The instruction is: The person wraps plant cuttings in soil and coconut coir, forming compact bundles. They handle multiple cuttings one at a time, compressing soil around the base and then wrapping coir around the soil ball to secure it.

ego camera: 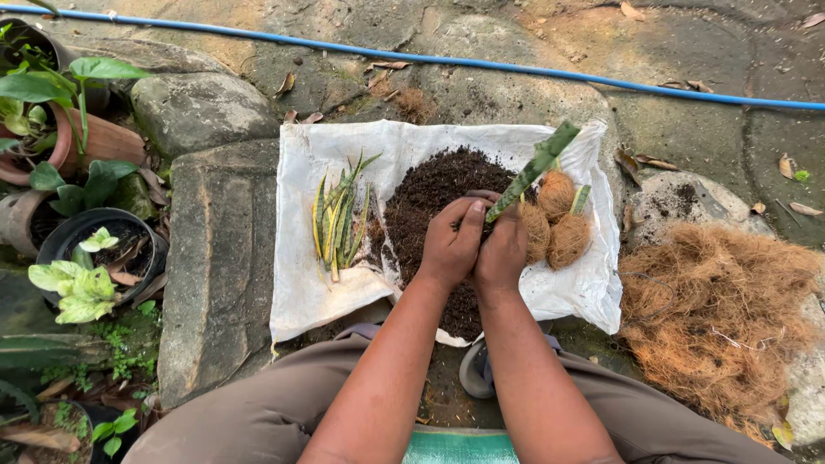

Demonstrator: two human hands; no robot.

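Observation:
My left hand (450, 242) and my right hand (503, 249) are pressed together over a heap of dark soil (430, 199) on a white sack sheet (301, 283). Between them they grip the base of a long green mottled leaf cutting (534, 169) that points up and to the right; what surrounds its base is hidden by my fingers. Right of my hands lie three brown fibre-wrapped balls (563, 219), some with green leaves sticking out. A bunch of narrow green-yellow leaf cuttings (339, 219) lies on the sheet to the left of the soil.
A mound of loose brown coconut fibre (722, 318) lies at the right. Potted plants (82, 249) and a clay pot (90, 142) crowd the left edge. A blue hose (447, 60) crosses the stone ground at the top. A flat stone slab (219, 258) borders the sheet's left side.

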